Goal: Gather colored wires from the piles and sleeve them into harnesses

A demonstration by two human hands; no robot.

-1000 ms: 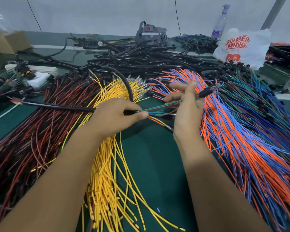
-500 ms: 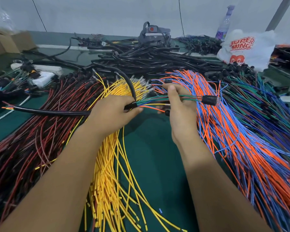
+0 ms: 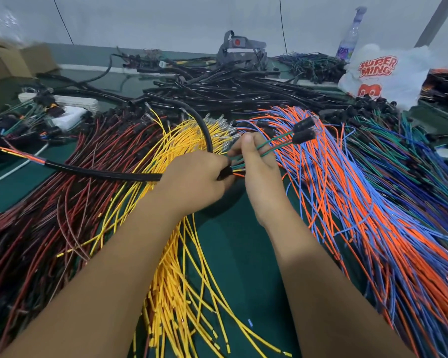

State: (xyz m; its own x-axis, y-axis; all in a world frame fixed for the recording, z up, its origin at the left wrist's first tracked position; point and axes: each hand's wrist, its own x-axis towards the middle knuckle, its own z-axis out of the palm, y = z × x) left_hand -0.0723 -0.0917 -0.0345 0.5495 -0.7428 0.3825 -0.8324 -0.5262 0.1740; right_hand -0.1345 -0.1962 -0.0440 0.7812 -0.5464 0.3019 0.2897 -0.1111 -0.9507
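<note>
Green bench mat (image 3: pixel 233 254), heaped with wire piles, and I'm mid-sleeving a harness above it.

My left hand (image 3: pixel 194 182) is curled round the mouth of the black sleeve (image 3: pixel 101 172), which runs off left with wire tips poking out its far end; my right hand (image 3: pixel 256 161) pinches the wire bundle (image 3: pixel 272 146) just beside that mouth, its black connectors (image 3: pixel 303 130) held up over the orange and blue pile (image 3: pixel 360 202). Yellow wires (image 3: pixel 181 280) lie under my left wrist, red and black wires (image 3: pixel 49 202) further left. To do this well I'd keep the strands tight and parallel, feed in short strokes, and hold the sleeve straight so nothing buckles at the opening.
</note>
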